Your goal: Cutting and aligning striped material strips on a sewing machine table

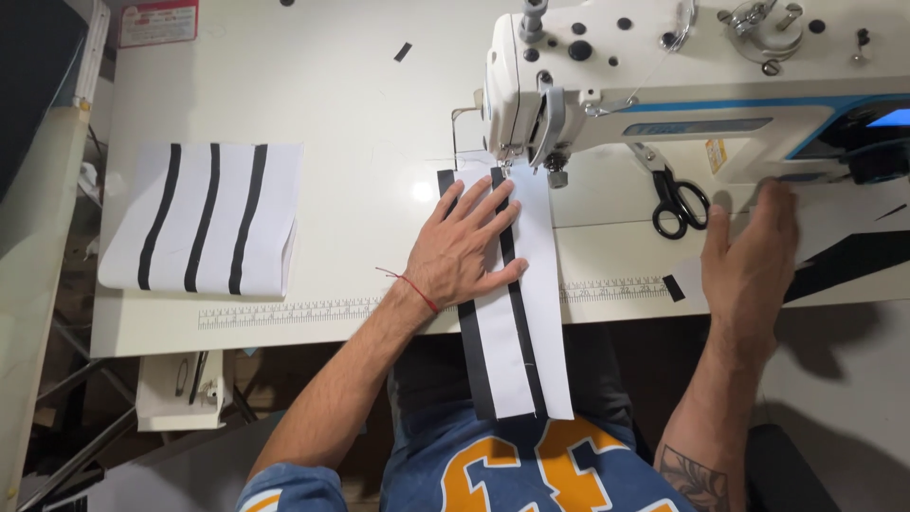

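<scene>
My left hand [466, 245] lies flat with fingers spread on a white fabric strip with two black stripes [531, 313]. The strip runs from under the needle of a white sewing machine [607, 85] down over the table's front edge toward my lap. A thin red thread circles my left wrist. My right hand [751, 254] is raised, fingers together and empty, near the machine's body and a black strip [844, 261] on the table to the right.
A stack of white pieces with three black stripes [204, 218] lies at the left of the white table [332, 114]. Black-handled scissors [678, 204] rest beneath the machine arm. A printed ruler [284, 313] runs along the table's front edge.
</scene>
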